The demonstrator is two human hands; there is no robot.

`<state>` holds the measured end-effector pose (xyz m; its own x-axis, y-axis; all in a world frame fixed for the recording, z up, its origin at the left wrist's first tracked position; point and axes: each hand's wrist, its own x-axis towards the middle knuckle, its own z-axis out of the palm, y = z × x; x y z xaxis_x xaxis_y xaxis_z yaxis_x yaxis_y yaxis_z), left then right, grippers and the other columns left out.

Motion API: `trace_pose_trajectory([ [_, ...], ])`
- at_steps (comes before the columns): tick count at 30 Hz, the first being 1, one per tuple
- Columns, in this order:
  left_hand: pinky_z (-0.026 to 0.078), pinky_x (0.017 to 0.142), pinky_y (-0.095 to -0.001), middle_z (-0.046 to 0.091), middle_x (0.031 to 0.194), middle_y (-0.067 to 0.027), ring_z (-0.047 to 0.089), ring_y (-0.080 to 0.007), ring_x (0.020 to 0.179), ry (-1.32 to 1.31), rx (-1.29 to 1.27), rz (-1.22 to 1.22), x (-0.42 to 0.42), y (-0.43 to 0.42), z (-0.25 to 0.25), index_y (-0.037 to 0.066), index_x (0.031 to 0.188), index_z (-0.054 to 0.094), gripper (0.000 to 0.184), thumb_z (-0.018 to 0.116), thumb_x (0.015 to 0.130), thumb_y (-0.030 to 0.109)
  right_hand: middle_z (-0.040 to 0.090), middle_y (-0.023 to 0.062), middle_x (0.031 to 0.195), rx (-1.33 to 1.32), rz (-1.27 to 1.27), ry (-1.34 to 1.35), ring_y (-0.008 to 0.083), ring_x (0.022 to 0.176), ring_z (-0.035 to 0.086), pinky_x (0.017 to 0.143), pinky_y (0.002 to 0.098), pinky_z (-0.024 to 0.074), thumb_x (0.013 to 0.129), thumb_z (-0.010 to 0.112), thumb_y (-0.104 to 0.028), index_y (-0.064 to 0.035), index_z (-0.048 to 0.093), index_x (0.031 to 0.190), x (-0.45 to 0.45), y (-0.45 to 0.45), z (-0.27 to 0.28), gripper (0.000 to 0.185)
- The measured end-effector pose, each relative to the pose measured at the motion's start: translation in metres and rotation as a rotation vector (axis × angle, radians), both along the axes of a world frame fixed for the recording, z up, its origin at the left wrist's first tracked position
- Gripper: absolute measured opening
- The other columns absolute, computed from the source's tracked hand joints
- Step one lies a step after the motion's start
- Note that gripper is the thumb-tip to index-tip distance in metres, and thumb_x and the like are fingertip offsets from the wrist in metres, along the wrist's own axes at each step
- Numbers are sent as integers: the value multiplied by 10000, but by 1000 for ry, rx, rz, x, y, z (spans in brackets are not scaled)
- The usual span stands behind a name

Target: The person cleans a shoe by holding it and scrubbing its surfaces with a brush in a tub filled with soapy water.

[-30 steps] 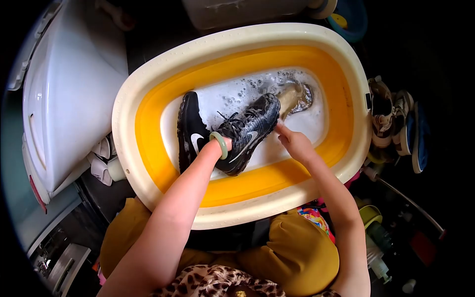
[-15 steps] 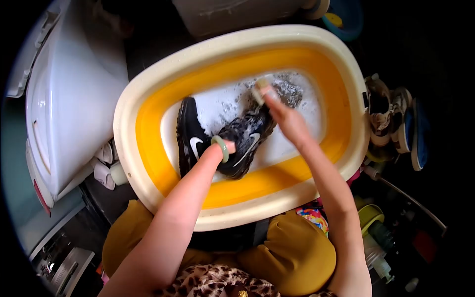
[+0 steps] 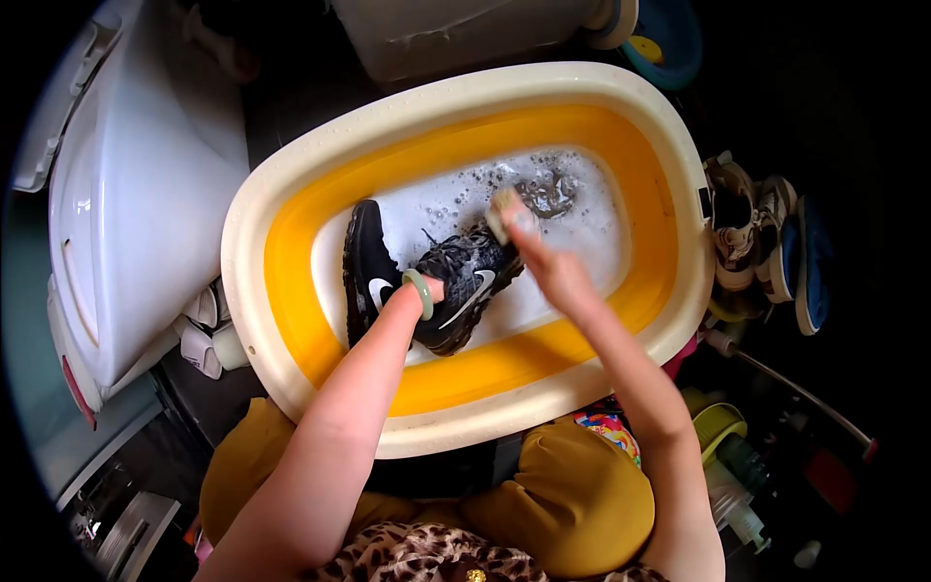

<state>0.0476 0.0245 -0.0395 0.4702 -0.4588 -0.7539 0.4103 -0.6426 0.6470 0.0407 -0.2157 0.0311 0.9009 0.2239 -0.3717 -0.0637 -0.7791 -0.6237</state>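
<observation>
A cream and yellow basin [image 3: 465,427] holds soapy water [image 3: 582,209]. My left hand [image 3: 435,289], with a pale green bangle at the wrist, is pushed into the opening of a wet black shoe [image 3: 465,315]; its fingers are hidden inside. A second black shoe [image 3: 365,247] stands against the basin's left side, just left of the first. Slightly blurred, my right hand [image 3: 545,254] is closed around a small light-coloured brush [image 3: 502,213] at the toe of the shoe on my left hand.
At the left stands a large white tub [image 3: 145,194]. Sneakers [image 3: 735,218] and a blue shoe [image 3: 813,267] lie to the right. A translucent box [image 3: 465,34] and a blue bowl [image 3: 669,48] are beyond the basin. Bottles [image 3: 742,519] sit at the lower right.
My right hand has risen from beside the shoe's toe with the brush now showing in it, and has come a little nearer since. The toe has more foam on it and sits lower left.
</observation>
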Motion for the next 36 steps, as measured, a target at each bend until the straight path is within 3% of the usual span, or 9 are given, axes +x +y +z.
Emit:
trace_pose_trajectory([
  [5,388,965,-309,506,1241,-103,484,-203,1139,10,6,3,-9,8,-2,72,1318,448,409,354,986,292,642,228,859,-15,95,19,359,742,656,689,388,528,872,568,-69,-304,475,1337,-51,-10,29,530],
  [13,391,959,-305,511,1229,-100,487,-200,1130,1,-82,62,-6,-6,0,73,1313,453,402,358,986,288,639,208,935,-5,-161,-258,394,809,616,701,466,483,926,459,-281,-391,470,1305,46,-91,-102,395],
  [16,393,957,-303,513,1225,-99,489,-199,1126,17,-129,98,-9,-13,-1,74,1311,455,400,360,986,287,663,157,998,-293,-360,-59,291,714,632,641,391,491,919,491,-225,-344,480,1322,16,-102,-86,421],
  [20,394,954,-301,516,1219,-97,491,-198,1122,17,-177,124,-10,-21,-3,75,1309,457,396,362,987,285,645,-3,1076,454,-554,401,59,617,414,553,238,420,913,517,-87,-226,460,1366,-16,-53,0,477],
  [23,396,952,-300,518,1215,-96,492,-197,1118,21,-208,138,-10,-26,-2,76,1307,459,393,364,987,283,607,32,1201,410,-383,158,110,762,580,664,268,466,928,495,-77,-164,479,1347,-29,-39,18,428],
  [25,396,950,-299,520,1212,-95,493,-196,1116,26,-215,136,-8,-31,-1,76,1306,460,392,365,987,283,592,49,1248,139,-165,135,162,1090,579,895,281,431,929,496,-74,-66,492,1317,-21,-23,31,388],
  [28,398,948,-297,522,1207,-94,494,-195,1113,26,-222,139,-8,-35,2,77,1304,462,389,367,987,281,640,158,1060,38,-112,56,208,994,639,783,306,468,907,550,-162,-246,509,1311,31,-11,-1,415],
  [31,399,946,-296,524,1203,-93,495,-194,1109,16,-216,128,-8,-37,5,77,1302,464,386,369,987,280,635,142,1126,244,-19,231,186,1067,607,804,306,470,913,532,-132,-211,515,1310,61,-27,-42,405],
  [36,401,943,-293,527,1195,-91,498,-193,1104,12,-235,142,-10,-36,3,78,1299,467,382,371,987,277,603,104,1224,327,-327,201,165,1132,556,861,300,455,924,514,-105,-157,528,1303,1,-55,31,383],
])
